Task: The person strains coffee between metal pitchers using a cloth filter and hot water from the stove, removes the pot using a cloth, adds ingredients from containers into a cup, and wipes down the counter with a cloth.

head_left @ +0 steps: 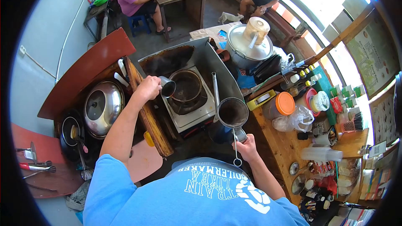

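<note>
My left hand is closed on a small metal cup, tilted beside the rim of a dark pot. That pot sits on a white gas stove. My right hand is wrapped round the handle of a tall metal jug, held upright in front of my body. A round-rimmed strainer rests in the jug's mouth, dark inside. Its thin wire handle ends in a ring and hangs down near my right hand. What the cup contains is hard to make out.
Metal splash walls surround the stove. A wooden board and a lidded wok stand on the left. To the right, a wooden counter carries an orange-lidded tub. A large lidded pot stands beyond; two people sit farther back.
</note>
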A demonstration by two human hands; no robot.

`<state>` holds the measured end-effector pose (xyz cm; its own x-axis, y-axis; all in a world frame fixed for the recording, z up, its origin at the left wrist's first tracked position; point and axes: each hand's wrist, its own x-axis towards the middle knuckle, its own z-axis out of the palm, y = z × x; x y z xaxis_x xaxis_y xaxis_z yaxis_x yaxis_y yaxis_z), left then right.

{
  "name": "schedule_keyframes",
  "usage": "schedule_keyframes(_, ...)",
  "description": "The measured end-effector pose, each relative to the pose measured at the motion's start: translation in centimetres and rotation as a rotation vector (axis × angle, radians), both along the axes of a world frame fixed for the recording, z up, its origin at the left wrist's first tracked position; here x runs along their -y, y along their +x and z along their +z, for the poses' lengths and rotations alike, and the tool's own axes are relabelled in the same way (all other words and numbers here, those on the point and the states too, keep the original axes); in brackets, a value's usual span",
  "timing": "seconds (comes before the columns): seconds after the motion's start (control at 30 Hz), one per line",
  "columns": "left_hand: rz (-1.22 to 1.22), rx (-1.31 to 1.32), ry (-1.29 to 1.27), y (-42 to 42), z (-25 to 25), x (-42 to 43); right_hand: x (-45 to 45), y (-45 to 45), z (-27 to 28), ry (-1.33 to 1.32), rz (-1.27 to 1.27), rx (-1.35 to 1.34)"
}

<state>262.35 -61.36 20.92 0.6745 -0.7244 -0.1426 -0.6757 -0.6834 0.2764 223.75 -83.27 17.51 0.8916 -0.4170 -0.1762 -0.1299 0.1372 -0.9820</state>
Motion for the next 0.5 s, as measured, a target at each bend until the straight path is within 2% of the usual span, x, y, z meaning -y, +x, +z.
schedule_keyframes(0.1,0.041,-0.004,0.056,0.0,0.6,-0.2,0.3,-0.2,-0.3,0.008,0.026,-0.008)
schedule_keyframes(0.5,0.008,0.08,-0.026,2.1,-0.5,-0.7,0.0,-0.2,-0.1,-0.002,0.014,-0.011)
